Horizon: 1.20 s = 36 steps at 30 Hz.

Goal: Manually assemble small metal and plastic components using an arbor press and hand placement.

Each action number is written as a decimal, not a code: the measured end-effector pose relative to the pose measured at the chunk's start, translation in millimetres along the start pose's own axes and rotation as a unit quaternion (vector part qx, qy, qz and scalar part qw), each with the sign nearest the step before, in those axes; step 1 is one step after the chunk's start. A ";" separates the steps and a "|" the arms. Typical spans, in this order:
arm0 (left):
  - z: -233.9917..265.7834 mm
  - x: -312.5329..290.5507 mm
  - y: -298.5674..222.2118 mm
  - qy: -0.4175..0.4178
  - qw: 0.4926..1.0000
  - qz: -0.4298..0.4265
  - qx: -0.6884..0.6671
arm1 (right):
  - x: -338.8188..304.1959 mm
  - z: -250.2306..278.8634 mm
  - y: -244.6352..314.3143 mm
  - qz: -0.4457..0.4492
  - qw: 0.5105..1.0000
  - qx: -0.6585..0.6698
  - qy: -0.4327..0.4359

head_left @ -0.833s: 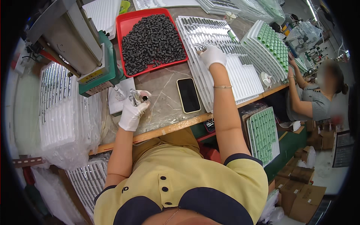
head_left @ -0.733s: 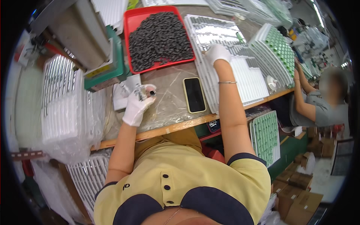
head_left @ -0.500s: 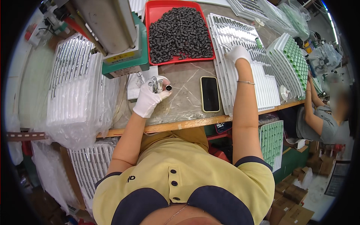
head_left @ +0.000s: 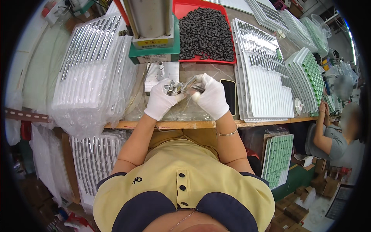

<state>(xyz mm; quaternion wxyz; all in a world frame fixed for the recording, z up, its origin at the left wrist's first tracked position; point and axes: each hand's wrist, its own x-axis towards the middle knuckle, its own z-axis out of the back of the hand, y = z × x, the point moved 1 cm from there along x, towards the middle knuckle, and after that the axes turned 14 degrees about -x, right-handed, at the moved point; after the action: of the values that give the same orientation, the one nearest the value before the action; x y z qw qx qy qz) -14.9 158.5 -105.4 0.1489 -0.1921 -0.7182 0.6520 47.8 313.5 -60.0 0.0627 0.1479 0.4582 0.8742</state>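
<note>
Both my hands wear white gloves and are close together over the near part of the table. My left hand (head_left: 160, 101) is closed around several short shiny metal tubes (head_left: 173, 88), their round ends facing up. Beside it, my right hand (head_left: 212, 97) is closed on a few more silver metal tubes (head_left: 189, 83), which reach toward the left hand's bunch. Whether the two bunches touch, I cannot tell. Just beyond the left hand, one metal tube (head_left: 161, 69) stands upright on the metal base block (head_left: 172, 73) of a bench press (head_left: 154, 54) with a green head.
A red tray (head_left: 234, 60) of black plastic fittings (head_left: 206, 34) lies behind the hands. A phone (head_left: 228, 92) is beside my right hand. White racks (head_left: 266, 96) of tubes stand right, plastic-wrapped racks (head_left: 83, 85) left. A co-worker (head_left: 328, 135) sits far right near green-filled racks (head_left: 311, 71).
My right hand has come back from the white rack to my left hand, bringing metal tubes. The view has shifted, so the press and trays appear farther right.
</note>
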 end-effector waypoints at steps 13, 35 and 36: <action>26.4 -3.4 0.2 -0.107 0.985 -0.136 0.015 | 13.0 -41.4 -15.9 0.037 0.990 -0.135 0.009; 86.3 -20.3 -12.7 -0.059 0.997 0.017 0.047 | 25.9 -56.5 -12.1 -0.038 0.990 -0.030 0.135; 75.3 -23.0 -19.6 -0.006 0.996 -0.005 0.088 | 14.1 -53.0 -12.8 -0.051 0.970 0.192 0.142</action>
<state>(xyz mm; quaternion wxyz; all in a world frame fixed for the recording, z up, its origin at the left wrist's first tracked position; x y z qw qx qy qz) -31.3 80.0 -93.1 0.1641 -0.1706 -0.6595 0.7134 17.3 282.8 -96.0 0.0122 0.0078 0.6285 0.7777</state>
